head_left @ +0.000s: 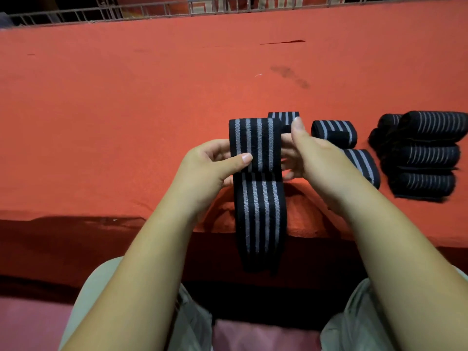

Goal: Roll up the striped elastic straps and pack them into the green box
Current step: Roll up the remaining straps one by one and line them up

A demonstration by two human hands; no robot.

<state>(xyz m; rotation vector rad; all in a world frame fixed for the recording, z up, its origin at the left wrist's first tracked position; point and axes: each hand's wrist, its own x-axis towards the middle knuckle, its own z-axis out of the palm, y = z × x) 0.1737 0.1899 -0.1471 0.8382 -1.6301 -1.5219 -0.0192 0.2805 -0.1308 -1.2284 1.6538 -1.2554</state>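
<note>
Black-grey strap | pinched: left hand, right hand

Rolled straps right of strap

Forearms bare; fingers with short, plain nails; creased pale khaki cloth covers both thighs.

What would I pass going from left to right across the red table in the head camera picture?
The left hand → the striped strap it pinches, half rolled → the right hand on the strap's other side → a small rolled strap → a pile of rolled straps.
</note>
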